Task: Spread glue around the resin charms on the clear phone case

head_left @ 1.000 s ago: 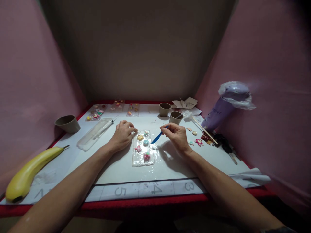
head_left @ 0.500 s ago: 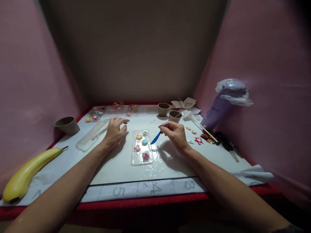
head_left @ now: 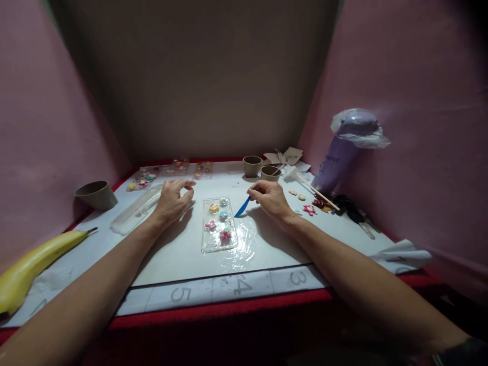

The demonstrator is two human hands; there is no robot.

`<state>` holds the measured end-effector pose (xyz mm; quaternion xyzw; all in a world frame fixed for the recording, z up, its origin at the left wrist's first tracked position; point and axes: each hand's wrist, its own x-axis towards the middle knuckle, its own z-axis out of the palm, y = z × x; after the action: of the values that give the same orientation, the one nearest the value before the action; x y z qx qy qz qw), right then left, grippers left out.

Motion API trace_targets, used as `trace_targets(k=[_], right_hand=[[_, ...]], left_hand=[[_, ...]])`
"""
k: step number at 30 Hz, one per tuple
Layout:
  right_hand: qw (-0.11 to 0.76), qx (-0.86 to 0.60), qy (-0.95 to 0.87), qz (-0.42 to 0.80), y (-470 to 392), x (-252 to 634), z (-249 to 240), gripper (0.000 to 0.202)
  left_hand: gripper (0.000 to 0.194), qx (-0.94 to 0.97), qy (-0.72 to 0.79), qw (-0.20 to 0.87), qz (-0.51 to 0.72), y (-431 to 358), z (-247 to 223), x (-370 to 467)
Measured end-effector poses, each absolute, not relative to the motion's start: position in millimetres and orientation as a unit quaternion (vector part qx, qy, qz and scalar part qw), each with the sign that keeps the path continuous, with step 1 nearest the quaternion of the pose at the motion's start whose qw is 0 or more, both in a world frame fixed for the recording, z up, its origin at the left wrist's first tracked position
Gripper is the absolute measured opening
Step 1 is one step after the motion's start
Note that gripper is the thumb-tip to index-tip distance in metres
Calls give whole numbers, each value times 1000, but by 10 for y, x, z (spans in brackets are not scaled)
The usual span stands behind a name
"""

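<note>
A clear rectangular case (head_left: 208, 239) with several small colourful charms lies on the white board (head_left: 171, 267) in the middle. My right hand (head_left: 270, 197) pinches a small blue plastic knife (head_left: 242, 208), whose tip points down beside the case's right edge. Glossy clear smears shine on the board near that edge. To the left of the case, my left hand (head_left: 175, 199) hovers over the board with nothing in it, thumb and fingers apart. A long clear plastic tray (head_left: 133, 213) lies just left of that hand.
A banana (head_left: 41, 262) and a brown cup (head_left: 97, 195) are at the left. Two more cups (head_left: 252, 166) stand at the back. Loose charms (head_left: 309, 209), a white-tipped stick (head_left: 318, 192) and a purple piping bag (head_left: 335, 160) are at the right.
The view has shifted slightly, so most things appear a little up and to the left. The blue knife's tip is slightly farther from the charms, and my left hand stays empty.
</note>
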<state>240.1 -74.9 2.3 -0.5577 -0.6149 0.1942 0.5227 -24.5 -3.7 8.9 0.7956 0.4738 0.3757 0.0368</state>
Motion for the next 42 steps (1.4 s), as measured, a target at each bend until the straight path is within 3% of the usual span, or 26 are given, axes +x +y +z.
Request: trace_targets(k=[23, 42], right_hand=[[428, -512, -647, 369, -824, 2365, 141, 7], [369, -485, -676, 415, -909, 2358, 212, 6]], left_hand=[[27, 787, 483, 51, 380, -33, 98, -234], [25, 788, 483, 55, 377, -43, 90, -242]])
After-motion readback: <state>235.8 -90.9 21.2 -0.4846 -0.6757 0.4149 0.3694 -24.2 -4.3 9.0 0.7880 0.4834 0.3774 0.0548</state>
